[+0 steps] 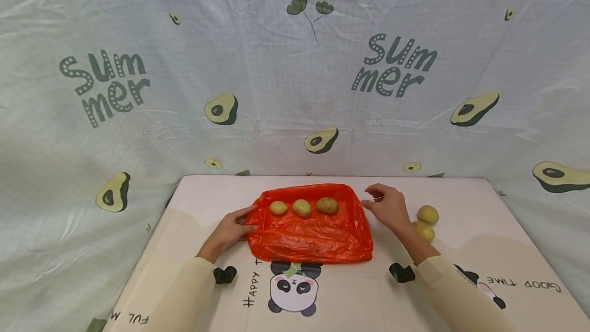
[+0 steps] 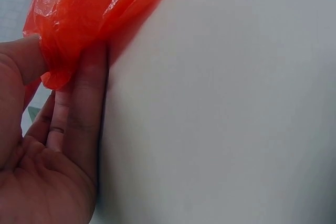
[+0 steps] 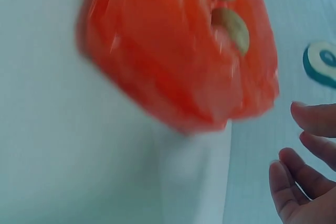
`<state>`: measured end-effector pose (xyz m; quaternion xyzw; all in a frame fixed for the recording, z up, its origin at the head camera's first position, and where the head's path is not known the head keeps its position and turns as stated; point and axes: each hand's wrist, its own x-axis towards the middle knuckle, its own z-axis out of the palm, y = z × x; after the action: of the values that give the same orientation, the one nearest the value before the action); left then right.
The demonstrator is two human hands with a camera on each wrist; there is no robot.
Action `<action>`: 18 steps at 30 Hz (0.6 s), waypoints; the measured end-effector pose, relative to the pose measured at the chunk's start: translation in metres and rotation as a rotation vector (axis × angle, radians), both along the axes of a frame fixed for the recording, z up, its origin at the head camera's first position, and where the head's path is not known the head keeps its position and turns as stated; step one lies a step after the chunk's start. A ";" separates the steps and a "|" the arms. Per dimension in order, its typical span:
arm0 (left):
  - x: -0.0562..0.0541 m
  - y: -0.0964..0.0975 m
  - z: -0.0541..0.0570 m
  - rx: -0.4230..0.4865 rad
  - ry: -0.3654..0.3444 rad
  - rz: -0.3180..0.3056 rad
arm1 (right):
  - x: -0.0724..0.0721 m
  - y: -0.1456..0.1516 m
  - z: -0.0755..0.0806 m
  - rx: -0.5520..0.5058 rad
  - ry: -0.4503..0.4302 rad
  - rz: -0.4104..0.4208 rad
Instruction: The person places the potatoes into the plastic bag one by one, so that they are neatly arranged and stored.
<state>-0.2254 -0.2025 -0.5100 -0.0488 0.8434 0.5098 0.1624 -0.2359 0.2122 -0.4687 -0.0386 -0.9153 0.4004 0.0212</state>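
Observation:
A red plastic bag (image 1: pixel 304 242) is spread in a tray-like shape with raised sides in the middle of the table. Three potatoes (image 1: pixel 301 208) lie in a row inside it, toward the back. At the bag's left end my left hand (image 1: pixel 229 230) pinches the plastic; in the left wrist view the thumb (image 2: pixel 29 59) is on top and the fingers go under the bag. My right hand (image 1: pixel 389 208) is just off the right rim, fingers loosely bent and holding nothing. The right wrist view shows a gap between its fingertips (image 3: pixel 299 109) and the bag.
Two more potatoes (image 1: pixel 427 215) sit on the table, right of my right forearm. The white table (image 1: pixel 350 296) has printed pandas and lettering. Behind it hangs a pale curtain (image 1: pixel 295 86) with avocado prints.

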 end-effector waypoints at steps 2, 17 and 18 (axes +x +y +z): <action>0.001 0.000 0.000 -0.001 -0.004 0.003 | 0.001 0.010 -0.001 0.016 0.001 -0.008; 0.001 -0.001 0.000 0.006 -0.002 0.005 | 0.027 0.062 -0.006 0.085 -0.028 -0.020; 0.001 -0.001 0.000 0.010 -0.003 0.006 | 0.029 0.065 -0.007 0.087 -0.027 -0.019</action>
<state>-0.2246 -0.2032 -0.5102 -0.0511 0.8406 0.5142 0.1625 -0.2073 0.2775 -0.4759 -0.0518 -0.9316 0.3594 0.0142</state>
